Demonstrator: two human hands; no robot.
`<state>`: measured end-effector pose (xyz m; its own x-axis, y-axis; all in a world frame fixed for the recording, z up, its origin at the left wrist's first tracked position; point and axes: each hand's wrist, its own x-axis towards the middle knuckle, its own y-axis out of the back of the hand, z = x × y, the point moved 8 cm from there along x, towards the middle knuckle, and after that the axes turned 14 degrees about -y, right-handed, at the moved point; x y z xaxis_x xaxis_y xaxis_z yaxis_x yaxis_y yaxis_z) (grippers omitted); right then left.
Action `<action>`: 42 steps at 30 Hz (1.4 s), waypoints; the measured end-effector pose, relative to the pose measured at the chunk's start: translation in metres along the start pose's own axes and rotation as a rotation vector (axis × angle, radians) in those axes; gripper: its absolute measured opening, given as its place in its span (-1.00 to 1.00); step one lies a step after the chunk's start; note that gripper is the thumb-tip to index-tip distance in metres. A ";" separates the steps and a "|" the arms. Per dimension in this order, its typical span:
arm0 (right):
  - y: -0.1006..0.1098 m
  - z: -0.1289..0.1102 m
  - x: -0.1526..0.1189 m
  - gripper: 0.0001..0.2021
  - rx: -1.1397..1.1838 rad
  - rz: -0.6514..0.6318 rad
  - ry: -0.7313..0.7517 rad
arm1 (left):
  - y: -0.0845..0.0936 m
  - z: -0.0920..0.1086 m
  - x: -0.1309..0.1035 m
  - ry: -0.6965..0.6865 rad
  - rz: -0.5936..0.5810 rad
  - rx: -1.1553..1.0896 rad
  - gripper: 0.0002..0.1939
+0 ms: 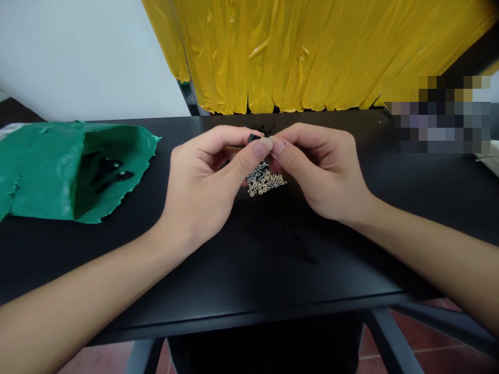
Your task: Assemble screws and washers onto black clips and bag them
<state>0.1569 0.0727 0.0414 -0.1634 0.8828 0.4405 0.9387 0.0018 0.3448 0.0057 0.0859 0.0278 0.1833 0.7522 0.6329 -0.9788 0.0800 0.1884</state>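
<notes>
Thumb and forefinger of my left hand (208, 176) are pinched on a small black part (253, 137), most of which the fingers cover. My right hand (323, 166) meets it tip to tip, its thumb and forefinger pressed together. Whatever lies between the right fingertips is too small to make out. Below the fingers, on the black table (218, 291), is a pile of small brass-coloured nuts (265, 184). Several silver screws (257, 171) lie just behind the nuts, partly hidden by my hands. Small dark pieces (265, 128) are scattered beyond my fingertips.
An open green plastic bag (42, 171) lies at the left, with black parts bearing shiny metal bits (123, 175) inside. Yellow plastic strips (273, 57) hang behind the table, beside a white panel (86, 52). A blurred-out patch covers the right rear.
</notes>
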 end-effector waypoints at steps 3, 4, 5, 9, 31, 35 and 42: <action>-0.005 -0.005 -0.002 -0.63 0.013 0.001 0.017 | 0.001 0.001 -0.004 -0.006 0.059 -0.025 -0.89; -0.006 -0.007 -0.002 -0.64 0.008 -0.004 0.025 | 0.000 0.002 -0.004 -0.021 0.067 -0.040 -0.88; -0.008 -0.008 -0.002 -0.66 0.000 -0.013 0.036 | -0.001 0.004 -0.003 -0.037 0.068 -0.051 -0.88; -0.008 -0.005 0.001 -0.74 -0.026 -0.021 0.055 | 0.005 0.010 0.005 -0.135 0.100 -0.001 -0.89; -0.022 0.027 -0.001 -0.91 -0.511 -0.363 -0.133 | 0.030 -0.013 0.019 0.005 0.036 0.071 -0.74; -0.033 0.019 0.005 -0.84 -0.548 -0.529 -0.106 | 0.029 -0.016 0.018 0.029 0.001 0.030 -0.65; -0.052 0.001 0.017 -0.77 -0.779 -0.719 0.080 | 0.038 -0.028 0.019 0.107 -0.010 0.092 -0.68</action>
<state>0.1056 0.0884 0.0300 -0.6484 0.7605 -0.0341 0.1653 0.1844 0.9688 -0.0303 0.1218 0.0257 0.1771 0.8177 0.5477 -0.9637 0.0311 0.2652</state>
